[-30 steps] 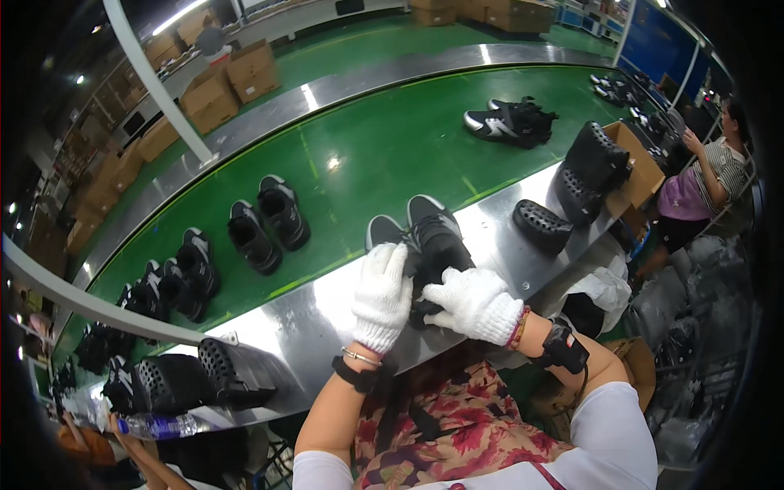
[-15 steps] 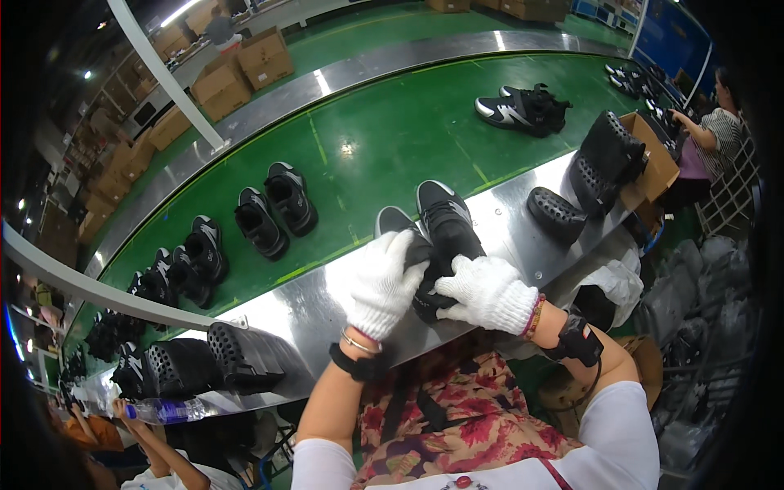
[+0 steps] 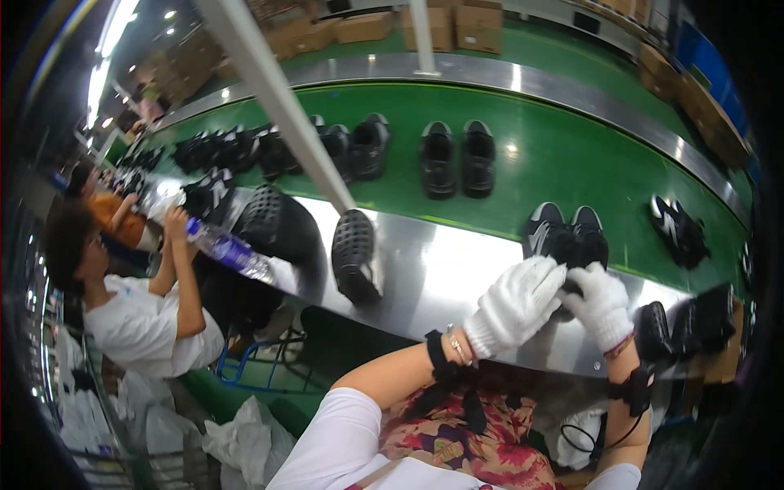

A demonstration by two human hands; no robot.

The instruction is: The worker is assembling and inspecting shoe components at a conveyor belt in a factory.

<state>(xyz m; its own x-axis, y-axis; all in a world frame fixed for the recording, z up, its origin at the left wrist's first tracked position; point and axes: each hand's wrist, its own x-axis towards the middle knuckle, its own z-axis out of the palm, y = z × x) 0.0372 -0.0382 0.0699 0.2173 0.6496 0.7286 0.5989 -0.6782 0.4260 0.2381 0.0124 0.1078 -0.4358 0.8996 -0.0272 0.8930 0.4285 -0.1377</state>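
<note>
- At the steel worktop (image 3: pixel 441 273) edge nearest the person: both hands in white gloves, meeting over a pair of black shoes (image 3: pixel 566 238)
- L hand (image 3: pixel 516 305) fingers curled, laid over the near end of the left shoe of that pair; can't tell if it really grips it
- R hand (image 3: pixel 603 302) fingers bent, touching the L hand's fingertips & the right shoe's near end; grip unclear too
- Black shoes w/ white stripe sit side by side at the worktop's far edge, toes pointing toward the green belt (image 3: pixel 555 155)
- Left of the hands on the worktop: black perforated mould (image 3: pixel 354 253) standing up, bigger black one (image 3: pixel 273 220) beyond it
- Right of the hands, at the worktop's end: more black moulds (image 3: pixel 686 322)
- On the belt beyond the worktop: another black pair (image 3: pixel 457 159), a row of dark shoes (image 3: pixel 269 151) further left, a pair (image 3: pixel 679 233) lying to the right
- Left of the worktop: another person in white tee (image 3: pixel 135 314) holding a plastic bottle (image 3: pixel 229 249)
- Behind the belt: cardboard boxes (image 3: pixel 465 20)
</note>
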